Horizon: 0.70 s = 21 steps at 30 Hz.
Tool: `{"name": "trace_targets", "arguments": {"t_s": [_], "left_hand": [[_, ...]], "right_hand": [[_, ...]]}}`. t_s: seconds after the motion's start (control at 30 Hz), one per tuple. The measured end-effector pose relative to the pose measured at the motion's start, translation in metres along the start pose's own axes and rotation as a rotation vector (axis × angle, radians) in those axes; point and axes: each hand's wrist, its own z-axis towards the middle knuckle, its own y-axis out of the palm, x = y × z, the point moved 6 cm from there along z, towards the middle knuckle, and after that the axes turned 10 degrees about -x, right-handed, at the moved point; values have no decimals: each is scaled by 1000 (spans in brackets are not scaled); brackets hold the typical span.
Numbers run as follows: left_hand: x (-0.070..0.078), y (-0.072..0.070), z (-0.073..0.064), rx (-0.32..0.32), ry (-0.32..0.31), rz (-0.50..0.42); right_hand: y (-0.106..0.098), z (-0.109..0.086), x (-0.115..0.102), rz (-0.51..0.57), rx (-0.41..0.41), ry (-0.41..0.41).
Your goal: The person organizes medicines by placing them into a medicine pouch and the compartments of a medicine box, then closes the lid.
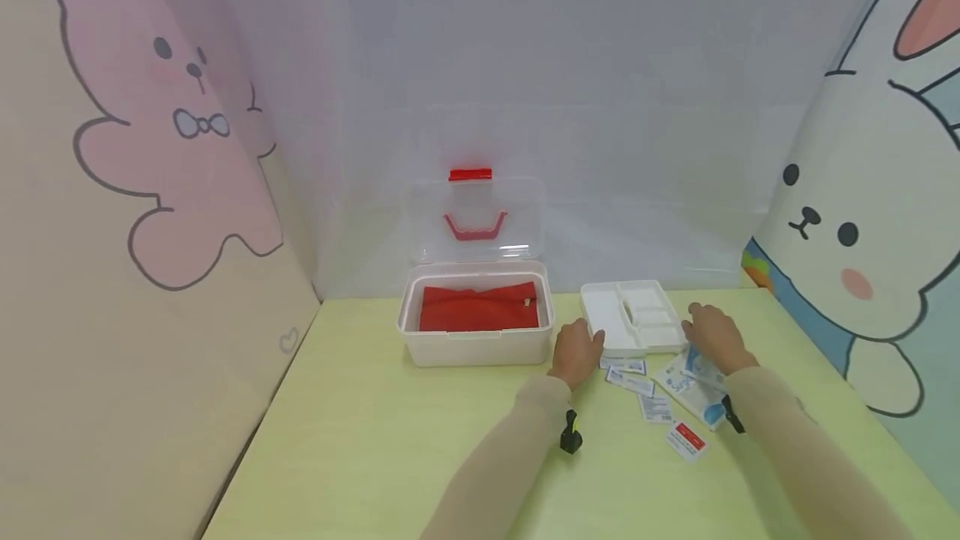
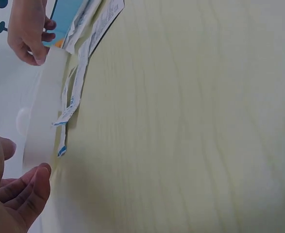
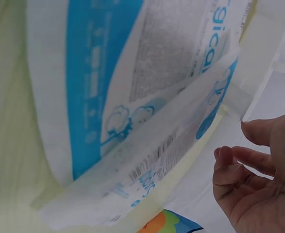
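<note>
A white compartment tray [image 1: 611, 319] lies on the table to the right of the box. My left hand [image 1: 577, 352] is at its left front corner; in the left wrist view the thumb stands apart from the bent fingers [image 2: 33, 194]. At the tray's right side is my right hand [image 1: 716, 338], thumb and fingers apart, the thumb [image 3: 259, 132] near the tray's corner. Nothing shows gripped in either hand. Below the right hand lie a white-and-blue packet [image 1: 686, 390] marked "Surgical" and another blue-and-white packet [image 3: 157, 170] overlapping it.
Left of the tray stands a white box [image 1: 476, 348] holding a red cloth-like item [image 1: 480, 308], its clear lid [image 1: 517, 223] raised. Several small sachets [image 1: 630, 382] lie before the tray, with a red-and-white card [image 1: 686, 441] nearest me. A curtain hangs behind the table.
</note>
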Motion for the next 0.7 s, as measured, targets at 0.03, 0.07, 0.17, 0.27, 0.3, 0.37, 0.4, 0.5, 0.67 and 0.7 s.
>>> {"name": "trace_targets", "arguments": {"t_s": [0.03, 0.07, 0.17, 0.27, 0.3, 0.37, 0.4, 0.5, 0.67, 0.7], "left_hand": [[-2, 2, 0, -4, -9, -10], [-3, 5, 1, -10, -16, -21], [-7, 10, 2, -17, -28, -48], [-7, 12, 3, -5, -24, -77], [-7, 12, 4, -4, -22, -89], [-7, 11, 6, 4, -16, -109], [-7, 11, 7, 5, -14, -122], [-9, 9, 10, 10, -14, -124], [-13, 10, 14, 23, -4, -107], [-13, 12, 15, 20, 1, -105]], "right_hand": [[2, 0, 1, 5, -7, 6], [3, 0, 1, 9, -11, 11], [5, 0, 2, 33, -26, 27], [6, -1, 2, 62, -36, 35], [6, -2, 2, 66, -39, 33], [6, -2, 1, 76, -41, 32], [7, -2, 1, 76, -44, 33], [9, -1, 0, 57, -33, 17], [14, 2, -2, 46, 7, -27], [15, 2, -2, 54, 21, -35]]}}
